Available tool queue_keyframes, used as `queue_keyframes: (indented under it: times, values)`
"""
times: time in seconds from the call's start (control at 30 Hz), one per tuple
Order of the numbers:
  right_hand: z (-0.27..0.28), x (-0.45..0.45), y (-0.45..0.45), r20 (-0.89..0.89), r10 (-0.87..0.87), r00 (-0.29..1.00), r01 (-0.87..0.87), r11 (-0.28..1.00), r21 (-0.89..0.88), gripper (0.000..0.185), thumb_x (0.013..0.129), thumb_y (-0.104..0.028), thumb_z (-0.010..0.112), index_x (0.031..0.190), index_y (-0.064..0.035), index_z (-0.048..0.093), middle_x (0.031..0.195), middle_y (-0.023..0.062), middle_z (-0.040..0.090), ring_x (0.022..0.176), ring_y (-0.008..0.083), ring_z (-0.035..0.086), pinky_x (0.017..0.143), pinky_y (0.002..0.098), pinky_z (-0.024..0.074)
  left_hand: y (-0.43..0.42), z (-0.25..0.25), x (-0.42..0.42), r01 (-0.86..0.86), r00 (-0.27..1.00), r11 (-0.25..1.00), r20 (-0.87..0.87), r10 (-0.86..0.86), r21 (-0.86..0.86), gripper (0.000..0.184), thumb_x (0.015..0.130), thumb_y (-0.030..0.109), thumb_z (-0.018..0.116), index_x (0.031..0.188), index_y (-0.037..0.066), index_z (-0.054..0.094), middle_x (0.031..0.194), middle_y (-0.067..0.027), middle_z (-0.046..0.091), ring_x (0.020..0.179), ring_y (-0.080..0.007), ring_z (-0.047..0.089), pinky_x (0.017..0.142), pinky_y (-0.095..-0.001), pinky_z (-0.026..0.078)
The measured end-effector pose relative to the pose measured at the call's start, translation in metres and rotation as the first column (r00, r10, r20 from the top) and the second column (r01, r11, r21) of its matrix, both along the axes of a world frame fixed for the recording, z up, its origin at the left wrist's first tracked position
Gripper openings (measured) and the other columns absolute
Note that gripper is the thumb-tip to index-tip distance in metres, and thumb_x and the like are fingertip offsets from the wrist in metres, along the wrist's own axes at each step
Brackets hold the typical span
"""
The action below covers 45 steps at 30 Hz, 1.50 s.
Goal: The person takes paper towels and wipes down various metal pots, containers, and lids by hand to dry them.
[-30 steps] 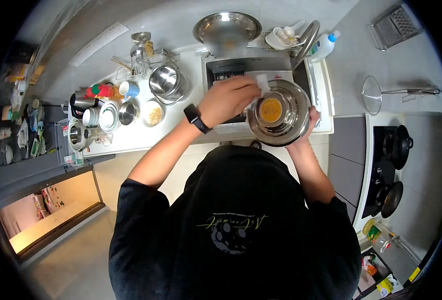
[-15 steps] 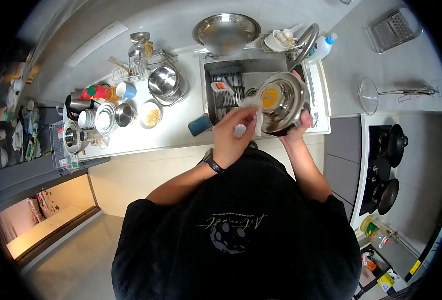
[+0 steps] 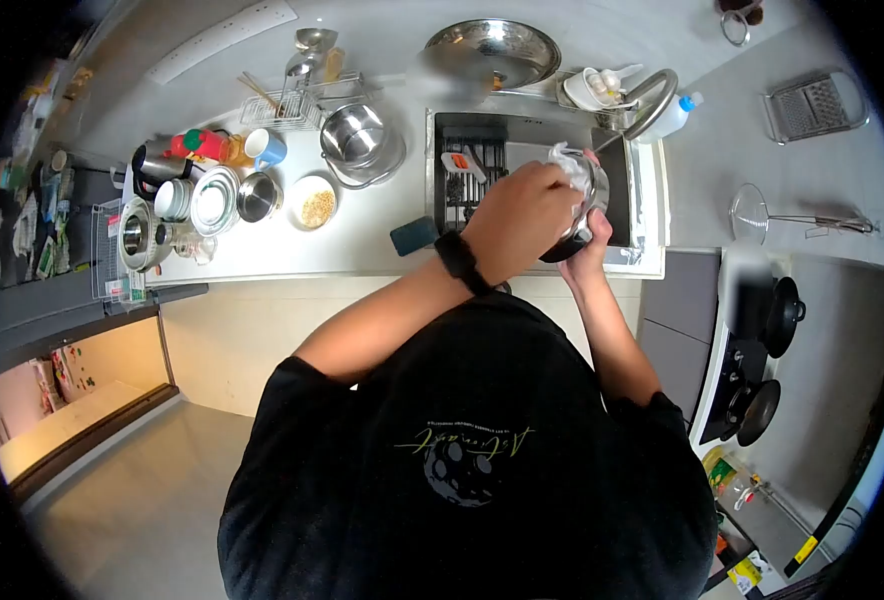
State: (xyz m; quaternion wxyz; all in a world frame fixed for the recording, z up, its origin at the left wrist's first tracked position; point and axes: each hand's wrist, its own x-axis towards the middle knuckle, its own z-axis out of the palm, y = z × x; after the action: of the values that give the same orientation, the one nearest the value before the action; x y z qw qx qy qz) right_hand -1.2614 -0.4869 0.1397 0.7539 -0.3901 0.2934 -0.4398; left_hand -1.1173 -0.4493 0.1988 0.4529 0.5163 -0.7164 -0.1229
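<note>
- Head view: a steel bowl (image 3: 599, 190) is held above the right part of the sink (image 3: 547, 128), which is set into the white tabletop (image 3: 287, 258) near its right end.
- Right hand (image 3: 590, 244): grasping the steel bowl on its near right side, thumb laid along the metal.
- Left hand (image 3: 529, 215): fingers closed on a crumpled white cloth or tissue (image 3: 568, 160), which lies against the bowl and hides part of it.
- Orientation: the bowl is tipped on its side; its longer visible extent runs from the sink's back wall toward the tabletop's front edge. Which way its mouth faces cannot be told.
- Sink contents: a black rack (image 3: 469, 190) on the left, with an orange-and-white object (image 3: 459, 164) upon it.
- Left of the sink: a steel pot (image 3: 384, 160), mouth upward, near the back edge; a white bowl (image 3: 304, 190) containing pale yellow bits; a small steel pan (image 3: 257, 198); stacked dishes (image 3: 215, 202) toward the left end.
- Front edge, beside the sink: a dark teal pad (image 3: 414, 236).
- Behind the sink's right corner: a white dish (image 3: 583, 95) holding pale rounded items.
</note>
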Motion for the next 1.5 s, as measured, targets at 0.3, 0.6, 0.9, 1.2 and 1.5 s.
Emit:
queue_keyframes:
  times: [0.3,0.6,0.9,1.2,1.5]
  values:
    - [-0.009,0.027,0.014,-0.063,-0.079,0.995,0.064,0.975,-0.212,0.110,0.070,-0.056,0.075,0.157,-0.0121,0.024,0.144,0.0137,0.046,0.133,0.0281,0.049,0.112,0.0432,0.0395,-0.034,-0.021,0.056,0.088,0.995,0.975,-0.069,-0.075,0.203,0.014,0.080,0.009,0.067,0.090,0.003,0.075,0.085,-0.0165,0.068,0.071,-0.0330,0.067,0.067,-0.0396,0.054]
    - [0.010,0.034,0.030,0.079,-0.092,0.993,0.094,0.995,-0.023,0.096,0.082,-0.065,0.054,0.155,-0.0052,0.033,0.145,0.0159,0.053,0.133,0.0302,0.053,0.113,0.0443,0.0413,0.027,-0.039,0.065,0.057,0.957,0.998,-0.284,-0.057,-0.010,0.023,0.083,-0.002,0.070,0.105,0.005,0.074,0.099,-0.0069,0.067,0.081,-0.0208,0.067,0.071,-0.0305,0.054]
    - [0.010,0.036,0.034,0.133,-0.036,0.990,0.008,0.978,0.206,0.102,0.075,-0.070,0.056,0.151,-0.0043,0.039,0.140,0.0172,0.055,0.128,0.0320,0.057,0.109,0.0453,0.0467,0.014,-0.003,0.071,0.201,0.972,0.952,-0.075,-0.223,-0.231,0.028,0.080,0.000,0.071,0.107,0.007,0.075,0.100,-0.0056,0.063,0.089,-0.0238,0.063,0.080,-0.0345,0.054]
    - [0.016,0.024,0.032,0.254,0.053,0.966,-0.131,0.944,0.303,0.112,0.071,-0.074,0.063,0.153,-0.0036,0.035,0.151,0.0187,0.046,0.136,0.0344,0.051,0.114,0.0493,0.0418,-0.013,0.017,0.112,0.443,0.889,0.866,0.240,-0.390,-0.234,0.022,0.081,0.002,0.069,0.101,0.010,0.074,0.118,-0.0032,0.067,0.113,-0.0248,0.062,0.098,-0.0400,0.047]
    - [0.034,0.020,0.014,0.291,0.059,0.955,-0.082,0.994,0.068,0.124,0.071,-0.086,0.061,0.155,0.0007,0.030,0.149,0.0233,0.048,0.137,0.0374,0.049,0.116,0.0518,0.0403,0.022,-0.020,0.101,0.327,0.944,0.933,0.092,-0.316,-0.149,0.030,0.080,0.005,0.074,0.110,0.006,0.071,0.122,-0.0084,0.066,0.113,-0.0280,0.063,0.099,-0.0433,0.049]
